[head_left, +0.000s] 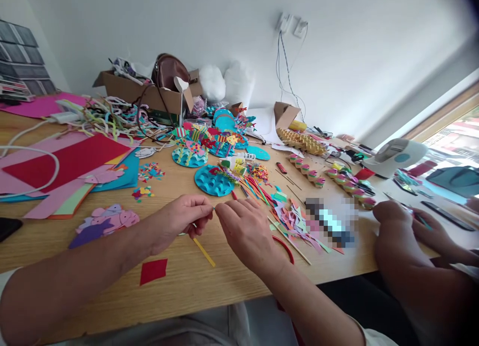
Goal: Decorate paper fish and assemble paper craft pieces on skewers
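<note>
Phone-like slab: blk, at edge of view, well L of my L hand.
Paper sheets: overlapping pile, pink, red, blue, green etc., beyond & L of my L hand; white cable loops over it.
Cutouts: pink + purple paper, flat on tbl, L of my L hand, along far side of my forearm.
Fuzzy stems: multi-col. tangle, well beyond my L hand, to L.
Confetti bits: small coloured pcs, heaped, beyond L hand, slightly L.
Red square: flat, nearer me than L hand, a bit L.
L hand: fingers curled in, thumb by index, tips meeting my R hand; can't tell if it's gripping anything.
Yellow strip: slim, from below L hand's fingers twd me, betw. both hands; can't tell if held or just lying there.
Blue disc: bumpy, just beyond both hands.
R hand: back up, fingers bent twd L hand's tips; grip hidden, can't tell.
Red handle: curved, partly behind R hand/wrist, to R.
Wooden stick: slanted, just R of R hand.
Paper strips: loose multi-col. pile, R of R hand, beyond stick.
Co-worker's hand: well R of R hand, w/ teal thing at its fingers.
</note>
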`<action>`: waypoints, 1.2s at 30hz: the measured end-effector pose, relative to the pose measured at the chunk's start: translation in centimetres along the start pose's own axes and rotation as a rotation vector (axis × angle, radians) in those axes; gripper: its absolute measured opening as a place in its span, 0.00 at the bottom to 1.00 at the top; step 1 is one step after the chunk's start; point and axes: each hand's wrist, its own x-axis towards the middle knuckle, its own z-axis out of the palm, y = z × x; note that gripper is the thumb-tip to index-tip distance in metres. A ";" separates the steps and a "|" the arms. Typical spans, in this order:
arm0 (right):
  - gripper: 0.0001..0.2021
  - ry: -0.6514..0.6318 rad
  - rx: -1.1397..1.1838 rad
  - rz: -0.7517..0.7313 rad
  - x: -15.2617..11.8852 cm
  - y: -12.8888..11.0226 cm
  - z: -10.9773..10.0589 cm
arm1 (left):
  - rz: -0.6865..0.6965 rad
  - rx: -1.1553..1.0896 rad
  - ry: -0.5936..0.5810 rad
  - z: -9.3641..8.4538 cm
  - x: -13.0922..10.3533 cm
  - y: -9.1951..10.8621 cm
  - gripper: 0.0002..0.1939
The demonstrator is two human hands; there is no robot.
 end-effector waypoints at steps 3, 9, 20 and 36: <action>0.09 -0.021 0.136 0.081 -0.1 -0.3 -0.2 | 0.010 0.009 0.016 -0.2 0.0 0.2 0.15; 0.05 -0.177 1.105 0.568 -0.5 0.5 0.0 | 0.040 0.149 -0.082 -1.5 0.1 0.1 0.13; 0.06 -0.285 1.491 0.858 -1.9 0.5 1.3 | 0.065 0.412 0.042 -2.8 1.1 -0.3 0.14; 0.05 -0.315 0.732 0.855 -3.1 7.3 1.9 | 0.068 0.398 0.103 -3.4 1.9 -2.0 0.14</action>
